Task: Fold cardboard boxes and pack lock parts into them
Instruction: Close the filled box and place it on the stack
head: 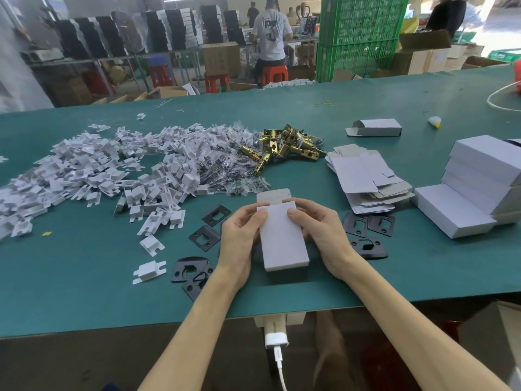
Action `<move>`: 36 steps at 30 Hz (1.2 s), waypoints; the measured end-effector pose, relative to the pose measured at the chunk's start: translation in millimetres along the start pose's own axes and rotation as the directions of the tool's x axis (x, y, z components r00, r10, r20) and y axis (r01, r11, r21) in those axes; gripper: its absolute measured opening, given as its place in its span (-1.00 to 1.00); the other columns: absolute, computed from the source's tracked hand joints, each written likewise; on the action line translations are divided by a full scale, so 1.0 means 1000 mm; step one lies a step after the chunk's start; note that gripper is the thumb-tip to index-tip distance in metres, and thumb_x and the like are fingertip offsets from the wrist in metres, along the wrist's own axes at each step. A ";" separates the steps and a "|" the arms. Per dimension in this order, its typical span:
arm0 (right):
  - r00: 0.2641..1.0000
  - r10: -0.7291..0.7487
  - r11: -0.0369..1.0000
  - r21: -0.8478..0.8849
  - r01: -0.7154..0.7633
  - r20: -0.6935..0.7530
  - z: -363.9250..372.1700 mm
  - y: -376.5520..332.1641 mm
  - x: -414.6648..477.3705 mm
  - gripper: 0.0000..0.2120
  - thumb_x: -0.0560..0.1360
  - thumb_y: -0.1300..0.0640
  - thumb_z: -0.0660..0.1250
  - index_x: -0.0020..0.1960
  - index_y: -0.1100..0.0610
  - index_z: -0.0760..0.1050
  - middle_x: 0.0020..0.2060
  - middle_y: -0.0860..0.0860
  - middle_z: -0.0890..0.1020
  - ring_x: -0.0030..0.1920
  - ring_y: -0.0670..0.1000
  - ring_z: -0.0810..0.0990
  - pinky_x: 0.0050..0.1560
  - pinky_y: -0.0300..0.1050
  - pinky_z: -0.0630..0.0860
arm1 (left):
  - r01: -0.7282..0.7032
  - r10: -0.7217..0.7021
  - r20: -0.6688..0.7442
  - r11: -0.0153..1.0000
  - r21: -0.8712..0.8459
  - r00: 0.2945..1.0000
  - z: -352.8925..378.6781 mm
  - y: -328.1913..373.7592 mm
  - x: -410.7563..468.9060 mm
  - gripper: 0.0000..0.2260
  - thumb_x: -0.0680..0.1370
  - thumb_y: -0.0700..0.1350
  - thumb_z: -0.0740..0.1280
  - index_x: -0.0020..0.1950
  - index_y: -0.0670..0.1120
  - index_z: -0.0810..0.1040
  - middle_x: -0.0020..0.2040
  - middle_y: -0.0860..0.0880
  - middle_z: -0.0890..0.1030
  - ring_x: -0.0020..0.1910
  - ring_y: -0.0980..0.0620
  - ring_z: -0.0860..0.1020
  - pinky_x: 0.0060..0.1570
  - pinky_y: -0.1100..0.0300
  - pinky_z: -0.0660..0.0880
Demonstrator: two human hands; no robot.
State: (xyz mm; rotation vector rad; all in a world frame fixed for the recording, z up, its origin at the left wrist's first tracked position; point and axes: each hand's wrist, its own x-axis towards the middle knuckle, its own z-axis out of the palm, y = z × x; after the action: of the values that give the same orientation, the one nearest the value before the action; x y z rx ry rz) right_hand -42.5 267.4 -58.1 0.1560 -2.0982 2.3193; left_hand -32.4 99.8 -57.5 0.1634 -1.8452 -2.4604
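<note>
Packing shop, our view across a green work table (84, 292) — in the bkgd a person in a white tee (271, 35) sits, back turned, on a red stool (274, 74) beside stacked green crates (361, 35). A white charger (276, 335) shows below the table's near edge; yellow rubber bands (327, 103) lie at the far side.

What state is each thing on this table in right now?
Small white cardboard box: folded up, far flap open, held in both hands.
Left hand: grips the box's left edge.
Right hand: grips its right edge.
Stack of flat white box blanks: unfolded.
White box at the table's far side: formed, end flap open.
Stacked white boxes at right: closed.
Brass latch bolts: loose heap, unpacked.
Black metal strike plates: lying loose, flat.
</note>
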 end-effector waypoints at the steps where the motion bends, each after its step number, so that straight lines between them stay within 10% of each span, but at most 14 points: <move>1: 1.000 -0.001 1.000 0.002 0.001 0.006 0.000 0.000 0.000 -0.80 0.60 0.16 0.38 0.22 0.10 0.64 0.05 0.04 0.73 -0.02 0.06 0.68 -0.02 0.15 0.54 | -0.004 0.004 -0.001 1.000 0.007 1.000 0.000 0.000 0.000 -0.83 0.64 -0.20 0.37 0.20 -0.22 0.63 0.12 -0.24 0.69 0.04 -0.18 0.61 0.10 -0.16 0.57; 6: 0.999 -0.013 1.000 0.004 0.013 0.052 -0.001 -0.003 -0.002 -0.83 0.61 0.18 0.36 0.17 0.13 0.65 0.07 0.11 0.72 -0.03 0.13 0.64 -0.03 0.16 0.49 | 0.012 -0.012 0.015 0.999 0.041 1.000 0.003 0.003 -0.003 -0.76 0.66 -0.10 0.37 0.22 -0.23 0.63 0.19 -0.35 0.65 0.05 -0.21 0.60 0.26 -0.41 0.47; 36: 0.995 -0.038 0.999 0.013 0.037 0.095 0.001 -0.010 -0.007 -0.84 0.61 0.13 0.39 0.18 0.09 0.58 0.04 0.11 0.70 -0.02 0.04 0.65 -0.01 0.06 0.56 | -0.039 0.032 0.101 0.997 0.067 0.994 0.001 0.004 -0.008 -0.79 0.57 -0.06 0.48 0.19 -0.03 0.74 0.14 -0.20 0.71 0.03 -0.12 0.61 0.26 -0.37 0.49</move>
State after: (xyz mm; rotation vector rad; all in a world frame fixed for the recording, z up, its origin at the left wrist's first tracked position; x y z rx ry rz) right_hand -34.6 267.9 -49.1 0.3096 -2.1047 2.3482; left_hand -24.3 100.9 -53.0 0.0108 -1.9555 -2.4245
